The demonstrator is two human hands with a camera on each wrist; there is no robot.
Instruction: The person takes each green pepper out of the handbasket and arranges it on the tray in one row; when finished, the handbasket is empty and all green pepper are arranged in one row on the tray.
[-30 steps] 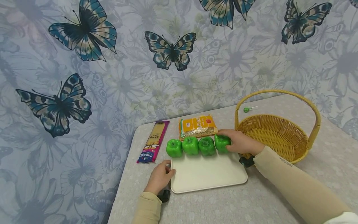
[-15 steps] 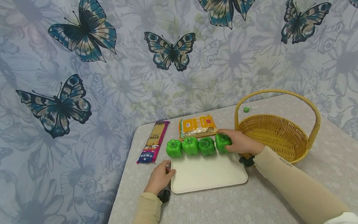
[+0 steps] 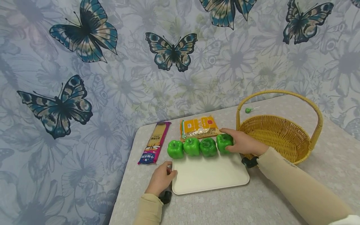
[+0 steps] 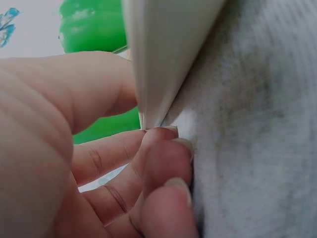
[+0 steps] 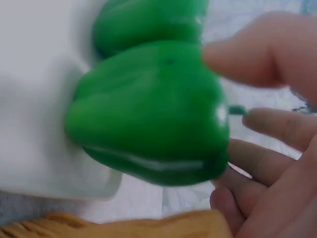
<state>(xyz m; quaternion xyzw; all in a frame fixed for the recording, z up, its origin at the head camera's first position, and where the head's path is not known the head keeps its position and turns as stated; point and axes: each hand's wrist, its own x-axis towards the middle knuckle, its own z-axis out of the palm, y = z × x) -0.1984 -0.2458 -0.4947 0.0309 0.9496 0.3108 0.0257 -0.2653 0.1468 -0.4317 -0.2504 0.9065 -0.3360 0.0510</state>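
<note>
A white rectangular tray (image 3: 209,176) lies on the table, with several green bell peppers in a row along its far edge. My left hand (image 3: 161,178) holds the tray's left side. In the left wrist view the thumb is against the rim (image 4: 138,64) and the fingers curl at its edge. At the row's right end, my right hand (image 3: 244,143) is around the last bell pepper (image 3: 224,143). In the right wrist view its thumb touches that bell pepper (image 5: 148,114), with the other fingers around the stem side. Another bell pepper (image 3: 208,147) stands close beside it.
A wicker basket (image 3: 277,137) with a tall handle stands right of the tray, near my right wrist. Behind the peppers lies an orange food packet (image 3: 198,127). A long purple-edged packet (image 3: 154,143) is at the left, and a green lollipop (image 3: 248,110) lies at the back.
The right-end bell pepper has shifted very slightly to the right together with my right hand. My left hand and the tray have kept their places.
</note>
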